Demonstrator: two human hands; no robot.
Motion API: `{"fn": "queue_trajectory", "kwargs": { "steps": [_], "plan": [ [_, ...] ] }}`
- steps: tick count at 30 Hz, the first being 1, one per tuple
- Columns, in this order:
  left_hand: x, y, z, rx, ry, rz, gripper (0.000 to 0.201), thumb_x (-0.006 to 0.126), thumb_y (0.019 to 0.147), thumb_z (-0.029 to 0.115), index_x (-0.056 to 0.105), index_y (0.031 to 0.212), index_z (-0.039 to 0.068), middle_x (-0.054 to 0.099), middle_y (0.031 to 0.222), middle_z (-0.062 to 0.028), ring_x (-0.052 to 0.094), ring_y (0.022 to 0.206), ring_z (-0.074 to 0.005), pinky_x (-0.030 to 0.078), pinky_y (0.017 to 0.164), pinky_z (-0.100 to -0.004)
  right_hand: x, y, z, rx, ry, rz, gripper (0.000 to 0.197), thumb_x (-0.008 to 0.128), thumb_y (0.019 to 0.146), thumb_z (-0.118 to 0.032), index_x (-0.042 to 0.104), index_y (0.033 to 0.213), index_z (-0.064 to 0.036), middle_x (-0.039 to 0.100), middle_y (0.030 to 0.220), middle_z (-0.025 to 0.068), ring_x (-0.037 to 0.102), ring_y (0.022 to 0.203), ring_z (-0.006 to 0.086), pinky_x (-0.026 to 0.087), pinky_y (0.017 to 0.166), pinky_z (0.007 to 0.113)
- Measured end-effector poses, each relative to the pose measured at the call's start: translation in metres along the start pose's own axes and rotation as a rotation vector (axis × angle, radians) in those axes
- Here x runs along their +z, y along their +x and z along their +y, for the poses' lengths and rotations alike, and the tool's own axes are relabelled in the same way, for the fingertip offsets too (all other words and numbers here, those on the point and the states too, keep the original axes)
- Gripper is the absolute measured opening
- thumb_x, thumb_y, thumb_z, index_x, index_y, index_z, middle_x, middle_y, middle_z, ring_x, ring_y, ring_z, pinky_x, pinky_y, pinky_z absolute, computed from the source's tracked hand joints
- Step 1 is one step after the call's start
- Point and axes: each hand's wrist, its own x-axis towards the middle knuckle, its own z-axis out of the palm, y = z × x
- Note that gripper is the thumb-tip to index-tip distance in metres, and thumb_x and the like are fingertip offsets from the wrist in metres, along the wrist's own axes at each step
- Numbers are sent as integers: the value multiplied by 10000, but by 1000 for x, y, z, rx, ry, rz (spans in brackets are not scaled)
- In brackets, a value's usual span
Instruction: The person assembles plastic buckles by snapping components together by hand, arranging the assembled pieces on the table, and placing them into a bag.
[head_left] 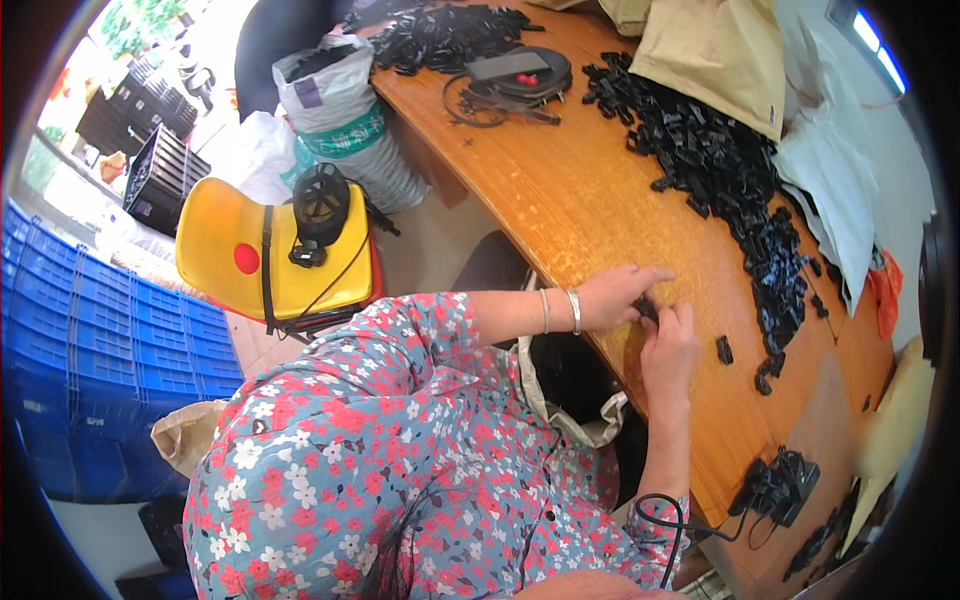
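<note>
Work on one black pc (648, 311) looks underway: it's pinched btwn L hand (610, 299) & R hand (670, 347), both closed in narrow, over table (575, 210) nr its edge. Fingers cover most of it, so can't tell if it's finished. From the hands: loose pc (724, 350) lies apart at 4 o'clock; big pile (735, 170), prob. all still to do, curves from 12 to 4; 2nd heap (440, 38) at 11, status unclear. Open bag (600, 428) at 7 has black stuff (562, 365) inside, poss. done pcs. Qty done: can't tell.
</note>
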Motion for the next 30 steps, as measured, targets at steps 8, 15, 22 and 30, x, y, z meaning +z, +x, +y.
{"fn": "queue_trajectory", "kwargs": {
  "steps": [8,15,22,30],
  "plan": [
    [-7,-14,30,-50,87,14,863,802,838,8,415,1599,126,715,1114,-141,669,1082,-365,549,968,-454,-11,-16,-13,-61,62,125,281,729,923,-30,707,1201,-3,616,1064,191,663,929,429,545,749,504],
    [1,-35,65,-47,39,32,776,779,870,16,440,1565,79,741,1133,-146,699,1069,-335,569,969,-440,-22,-54,-13,-124,-34,121,354,705,956,-55,680,1304,4,630,1081,208,662,979,426,548,791,497],
    [-6,-51,69,-83,-224,23,627,741,918,69,505,1495,6,770,1094,-177,775,975,-302,622,886,-391,-32,-65,-31,-151,-156,3,357,665,996,-96,613,1330,18,597,1047,191,640,973,411,536,790,487],
    [9,-47,52,-175,-184,86,364,665,959,73,620,1309,-18,786,1038,-164,784,970,-291,619,882,-384,-10,-68,-22,-194,-224,13,394,671,973,-56,629,1364,-43,609,1068,180,647,1007,396,538,804,500]
  ]
}}
